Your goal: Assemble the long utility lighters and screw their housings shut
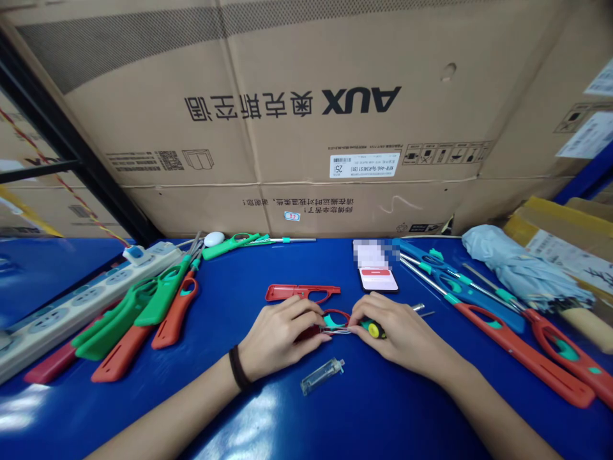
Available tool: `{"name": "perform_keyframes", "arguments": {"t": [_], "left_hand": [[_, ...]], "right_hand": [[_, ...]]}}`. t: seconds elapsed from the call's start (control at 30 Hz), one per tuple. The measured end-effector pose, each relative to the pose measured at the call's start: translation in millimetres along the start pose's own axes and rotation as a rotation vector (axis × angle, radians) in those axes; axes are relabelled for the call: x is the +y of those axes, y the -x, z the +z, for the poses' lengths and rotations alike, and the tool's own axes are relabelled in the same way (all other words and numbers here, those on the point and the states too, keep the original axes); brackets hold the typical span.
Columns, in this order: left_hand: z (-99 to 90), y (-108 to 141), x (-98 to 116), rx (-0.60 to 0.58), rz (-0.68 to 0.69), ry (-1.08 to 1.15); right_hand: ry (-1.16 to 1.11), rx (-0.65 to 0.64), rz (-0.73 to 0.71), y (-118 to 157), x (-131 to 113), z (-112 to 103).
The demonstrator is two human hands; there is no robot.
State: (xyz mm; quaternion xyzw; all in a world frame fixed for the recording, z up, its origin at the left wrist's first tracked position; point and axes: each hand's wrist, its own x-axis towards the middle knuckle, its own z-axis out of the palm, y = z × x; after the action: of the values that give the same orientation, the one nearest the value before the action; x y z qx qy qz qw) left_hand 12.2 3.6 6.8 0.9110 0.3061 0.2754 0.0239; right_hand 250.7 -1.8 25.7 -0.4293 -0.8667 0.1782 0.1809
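Note:
My left hand (280,335) grips a red plastic utility lighter body (306,333) with a teal insert and thin metal rods at its end. My right hand (402,335) holds a small screwdriver with a yellow and black handle (372,329), close against that lighter body. The fingers of both hands hide most of the work between them. Just above the hands lies a loose red lighter shell half (302,293). Below them rests a clear plastic lighter part (322,377).
A phone (378,278) lies on the blue table (287,421) behind my right hand. Several assembled red, green and blue lighters (522,345) lie on both sides. A power strip (81,300) runs along the left. A folded pale umbrella (522,268) and large cardboard cartons stand behind.

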Motion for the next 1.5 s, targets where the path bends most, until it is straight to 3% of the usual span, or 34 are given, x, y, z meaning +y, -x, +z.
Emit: {"name": "perform_keyframes", "arguments": {"t": [0.57, 1.5], "left_hand": [[11.3, 0, -6, 0.04, -0.009, 0.097], [12.5, 1, -8, 0.05, 0.029, 0.183]], "right_hand": [[0.083, 0.054, 0.035, 1, 4, -4], [0.032, 0.085, -0.013, -1, 2, 0]]}}
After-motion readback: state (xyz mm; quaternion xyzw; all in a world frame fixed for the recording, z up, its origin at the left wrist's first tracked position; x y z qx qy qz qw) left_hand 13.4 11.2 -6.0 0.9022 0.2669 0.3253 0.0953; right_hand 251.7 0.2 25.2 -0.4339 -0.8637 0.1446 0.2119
